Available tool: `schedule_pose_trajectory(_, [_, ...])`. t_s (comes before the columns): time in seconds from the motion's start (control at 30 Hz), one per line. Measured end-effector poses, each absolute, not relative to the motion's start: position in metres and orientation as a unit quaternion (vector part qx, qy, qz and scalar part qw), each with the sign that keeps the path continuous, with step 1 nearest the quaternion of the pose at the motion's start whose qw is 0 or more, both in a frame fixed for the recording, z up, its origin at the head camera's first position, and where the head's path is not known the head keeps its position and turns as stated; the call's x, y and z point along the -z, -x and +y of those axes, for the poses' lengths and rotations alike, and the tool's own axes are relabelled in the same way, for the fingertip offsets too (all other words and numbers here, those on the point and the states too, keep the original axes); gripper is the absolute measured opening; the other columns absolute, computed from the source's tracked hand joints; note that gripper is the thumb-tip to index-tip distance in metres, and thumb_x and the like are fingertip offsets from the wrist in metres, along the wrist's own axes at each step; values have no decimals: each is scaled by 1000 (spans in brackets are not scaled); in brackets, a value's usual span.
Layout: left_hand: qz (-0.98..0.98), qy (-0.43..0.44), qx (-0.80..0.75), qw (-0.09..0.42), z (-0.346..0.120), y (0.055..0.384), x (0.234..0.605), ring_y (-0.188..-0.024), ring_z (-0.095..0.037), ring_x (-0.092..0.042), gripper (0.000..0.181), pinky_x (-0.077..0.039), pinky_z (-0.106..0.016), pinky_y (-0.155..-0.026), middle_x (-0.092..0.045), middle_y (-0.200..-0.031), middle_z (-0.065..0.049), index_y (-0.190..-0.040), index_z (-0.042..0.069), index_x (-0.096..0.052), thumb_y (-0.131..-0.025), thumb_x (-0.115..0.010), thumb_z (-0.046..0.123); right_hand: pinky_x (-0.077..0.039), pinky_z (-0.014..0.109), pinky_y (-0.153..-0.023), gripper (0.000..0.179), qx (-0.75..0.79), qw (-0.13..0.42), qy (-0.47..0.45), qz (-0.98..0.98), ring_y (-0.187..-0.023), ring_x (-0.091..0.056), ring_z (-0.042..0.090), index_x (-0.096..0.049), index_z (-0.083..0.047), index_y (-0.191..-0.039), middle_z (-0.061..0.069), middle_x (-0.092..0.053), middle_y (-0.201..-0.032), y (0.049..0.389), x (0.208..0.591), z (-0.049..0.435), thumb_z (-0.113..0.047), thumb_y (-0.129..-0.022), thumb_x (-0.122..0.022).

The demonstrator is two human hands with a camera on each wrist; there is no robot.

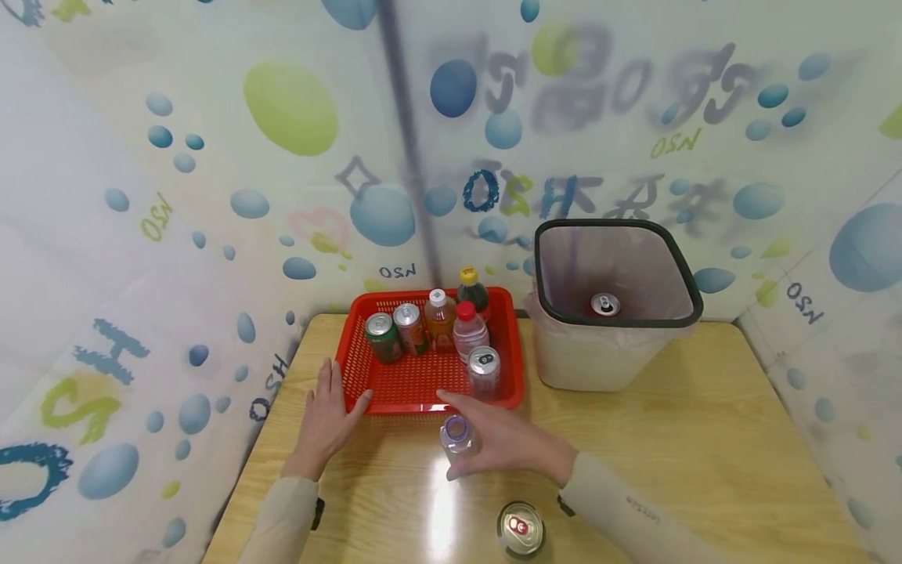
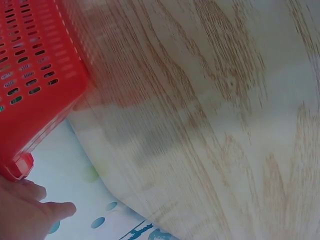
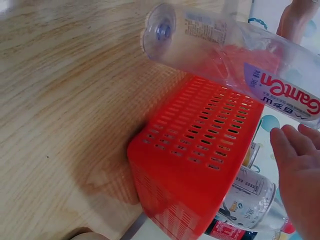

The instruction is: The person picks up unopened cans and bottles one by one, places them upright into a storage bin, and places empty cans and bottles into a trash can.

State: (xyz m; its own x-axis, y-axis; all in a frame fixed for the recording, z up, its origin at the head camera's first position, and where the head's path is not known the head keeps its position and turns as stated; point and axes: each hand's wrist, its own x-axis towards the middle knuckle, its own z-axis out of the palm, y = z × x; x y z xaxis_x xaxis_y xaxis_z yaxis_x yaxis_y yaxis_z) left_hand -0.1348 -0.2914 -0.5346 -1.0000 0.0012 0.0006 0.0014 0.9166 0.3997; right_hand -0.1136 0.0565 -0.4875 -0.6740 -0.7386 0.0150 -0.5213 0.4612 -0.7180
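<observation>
A clear plastic bottle (image 3: 215, 47) with a purple and red label stands uncapped on the table in front of the red basket (image 1: 395, 403). My right hand (image 1: 503, 439) is spread around its upper part, fingers on the far side and thumb on the near side. In the right wrist view, a gap shows between the visible fingers (image 3: 287, 150) and the bottle. My left hand (image 1: 326, 419) lies at the basket's front left corner with straight fingers, seeming to touch the rim. Inside the basket are a silver can (image 1: 484, 372), a red-capped bottle (image 1: 470, 333) and several other drinks.
A bin (image 1: 592, 360) with a black rim and plastic liner stands right of the basket, a can (image 1: 604, 304) inside. Another can (image 1: 521, 529) stands near the front of the wooden table (image 1: 676, 439). Patterned sheets (image 1: 387, 117) enclose the table's back and sides.
</observation>
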Motion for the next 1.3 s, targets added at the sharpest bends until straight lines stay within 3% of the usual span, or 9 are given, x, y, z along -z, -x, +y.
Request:
schedule_pose_trajectory(0.17, [-979, -4, 202, -12, -291, 135, 534, -154, -50, -11, 99, -13, -70, -120, 5, -170, -27, -162, -7, -1, -104, -52, 55, -41, 42, -116, 104, 360, 143, 382, 839, -142, -49, 20, -34, -17, -162, 4, -49, -157, 113, 493, 55, -54, -80, -86])
schedule_pose_trajectory(0.3, [-979, -6, 202, -18, -290, 136, 534, -154, -50, -10, 100, -12, -69, -120, 6, -170, -26, -162, -6, 1, -104, -49, 57, -45, 37, -112, 84, 360, 116, 403, 833, -133, -57, 19, -45, -10, -153, 8, -59, -145, 112, 499, 55, -39, -86, -86])
schedule_pose_trajectory(0.5, [-980, -3, 197, -15, -289, 136, 535, -154, -49, -11, 102, -13, -69, -120, 2, -170, -28, -162, -7, 0, -103, -42, 65, -53, 30, -101, 59, 368, 80, 416, 828, -117, -65, 14, -56, -11, -138, 2, -67, -126, 112, 501, 57, -29, -89, -84])
schedule_pose_trajectory(0.6, [-980, -2, 196, -14, -288, 137, 535, -154, -49, -12, 101, -14, -69, -120, 2, -170, -28, -162, -8, 0, -104, -45, 62, -54, 31, -98, 54, 379, 70, 402, 830, -113, -65, 13, -59, -13, -133, -2, -67, -121, 111, 497, 60, -28, -88, -84])
schedule_pose_trajectory(0.87, [-979, 1, 203, -8, -289, 135, 533, -153, -51, -12, 101, -15, -70, -119, 2, -170, -28, -162, -8, -3, -103, -47, 62, -56, 39, -97, 54, 430, 30, 356, 829, -114, -65, 16, -59, -16, -132, -5, -67, -122, 109, 459, 82, -29, -87, -86])
schedule_pose_trajectory(1.13, [-979, -3, 205, -10, -291, 133, 530, -155, -51, -4, 102, -14, -69, -120, 3, -170, -27, -163, -6, -3, -103, -47, 64, -58, 39, -94, 63, 452, -115, 373, 802, -109, -67, 24, -57, -9, -130, 6, -68, -121, 112, 416, 115, -10, -77, -92])
schedule_pose_trajectory(1.23, [-978, -4, 209, -14, -291, 134, 527, -155, -51, -3, 103, -13, -69, -120, 3, -170, -28, -163, -6, -3, -102, -44, 66, -57, 35, -95, 66, 459, -139, 365, 798, -110, -67, 25, -57, -7, -130, 8, -67, -124, 112, 399, 129, -5, -75, -93])
schedule_pose_trajectory(1.3, [-978, -6, 209, -16, -291, 136, 526, -155, -51, -2, 102, -12, -69, -121, 2, -170, -29, -163, -5, -3, -103, -42, 67, -55, 28, -97, 59, 464, -162, 361, 793, -110, -67, 26, -57, -4, -130, 10, -67, -125, 112, 390, 138, -19, -83, -89])
